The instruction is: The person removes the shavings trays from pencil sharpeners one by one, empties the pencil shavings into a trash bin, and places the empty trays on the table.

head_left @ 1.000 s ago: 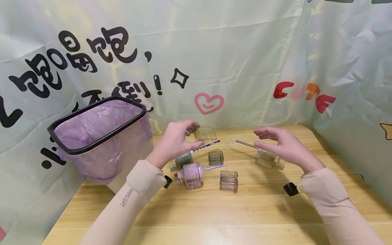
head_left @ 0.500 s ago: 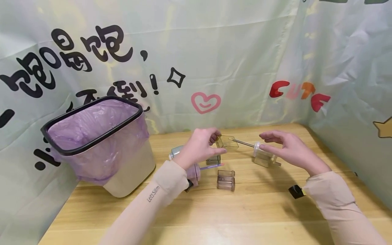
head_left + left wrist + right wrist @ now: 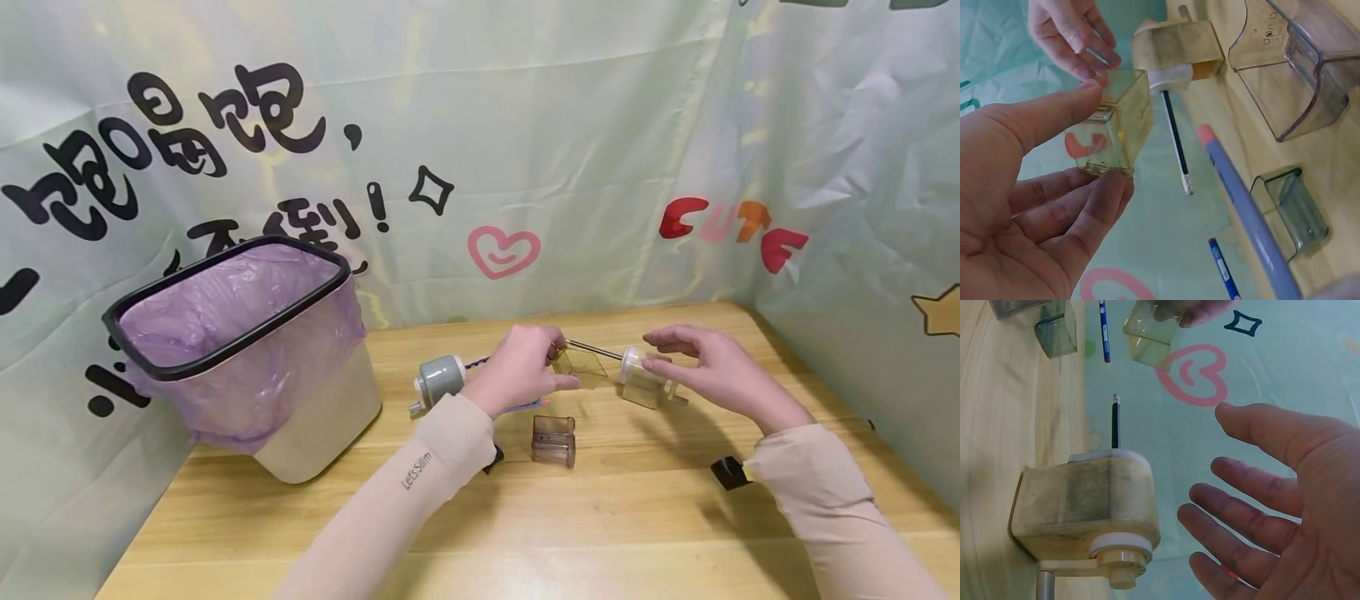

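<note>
My left hand (image 3: 525, 367) pinches a clear yellow sharpener drawer (image 3: 1132, 122) between thumb and fingers, above the table. My right hand (image 3: 701, 358) is spread loosely beside a cream crank pencil sharpener (image 3: 642, 385), holding nothing; in the right wrist view the fingers are apart from it. A black pencil (image 3: 1115, 425) sticks out of that sharpener toward the left hand. Below the left hand lies a clear brown drawer (image 3: 553, 442). A clear green drawer (image 3: 1300, 212) and a lilac pencil (image 3: 1250, 212) show in the left wrist view.
A grey-green sharpener (image 3: 441, 377) lies left of the left hand, with a blue pencil (image 3: 1224, 269) beyond. The pink sharpener is hidden behind the left arm. A bin (image 3: 322, 425) with a purple liner stands at the left; a printed cloth (image 3: 585, 167) hangs behind.
My left hand has carried the yellow drawer rightward from above the grey-green sharpener toward the cream one. The right hand has shifted only slightly, staying beside the cream sharpener.
</note>
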`<state>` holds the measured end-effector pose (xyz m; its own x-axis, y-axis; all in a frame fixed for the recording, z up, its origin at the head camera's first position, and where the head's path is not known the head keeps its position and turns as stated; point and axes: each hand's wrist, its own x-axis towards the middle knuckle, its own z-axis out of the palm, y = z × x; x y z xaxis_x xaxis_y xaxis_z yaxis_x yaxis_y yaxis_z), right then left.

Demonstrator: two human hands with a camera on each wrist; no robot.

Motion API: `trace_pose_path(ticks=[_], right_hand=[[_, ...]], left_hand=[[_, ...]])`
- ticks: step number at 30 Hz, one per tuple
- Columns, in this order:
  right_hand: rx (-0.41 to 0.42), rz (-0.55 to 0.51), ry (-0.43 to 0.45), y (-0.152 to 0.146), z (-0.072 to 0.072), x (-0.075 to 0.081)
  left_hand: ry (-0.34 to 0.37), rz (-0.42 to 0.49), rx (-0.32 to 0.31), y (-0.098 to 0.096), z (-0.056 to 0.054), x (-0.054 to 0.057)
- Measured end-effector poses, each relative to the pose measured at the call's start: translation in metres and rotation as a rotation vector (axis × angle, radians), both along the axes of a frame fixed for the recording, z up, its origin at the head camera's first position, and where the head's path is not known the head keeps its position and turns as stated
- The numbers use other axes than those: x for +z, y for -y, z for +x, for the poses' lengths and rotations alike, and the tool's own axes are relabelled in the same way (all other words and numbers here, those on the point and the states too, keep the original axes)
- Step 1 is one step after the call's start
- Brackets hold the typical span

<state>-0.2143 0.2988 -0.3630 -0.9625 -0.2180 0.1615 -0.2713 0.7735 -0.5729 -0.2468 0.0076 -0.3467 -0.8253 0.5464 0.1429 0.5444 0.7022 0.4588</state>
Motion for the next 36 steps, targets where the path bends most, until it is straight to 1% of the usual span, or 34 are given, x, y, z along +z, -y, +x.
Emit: trace_pose_path(ticks=[4, 7, 15, 23, 26, 31, 36], right_hand=[[-0.011, 0.015, -0.007, -0.004, -0.002, -0.004], [-0.018, 0.024, -0.004, -0.008, -0.003, -0.008], [-0.017, 0.035, 0.006, -0.011, -0.006, -0.013], [-0.013, 0.048, 0.018, -0.011, -0.01, -0.015], [-0.015, 0.053, 0.025, -0.011, -0.011, -0.016], [-0.018, 0.079, 0.022, -0.017, -0.011, -0.016], [-0.011, 0.093, 0.021, -0.015, -0.012, -0.017]], left_hand=[[0.011, -0.029, 0.026, -0.009, 0.0, -0.004], [0.002, -0.061, 0.042, -0.014, -0.001, -0.007], [-0.006, -0.131, 0.069, -0.028, -0.007, -0.016], [0.045, -0.147, 0.097, -0.037, -0.009, -0.024], [0.055, -0.156, 0.096, -0.041, -0.011, -0.028], [0.053, -0.162, 0.075, -0.047, -0.013, -0.034], [0.047, -0.185, 0.079, -0.05, -0.016, -0.038]])
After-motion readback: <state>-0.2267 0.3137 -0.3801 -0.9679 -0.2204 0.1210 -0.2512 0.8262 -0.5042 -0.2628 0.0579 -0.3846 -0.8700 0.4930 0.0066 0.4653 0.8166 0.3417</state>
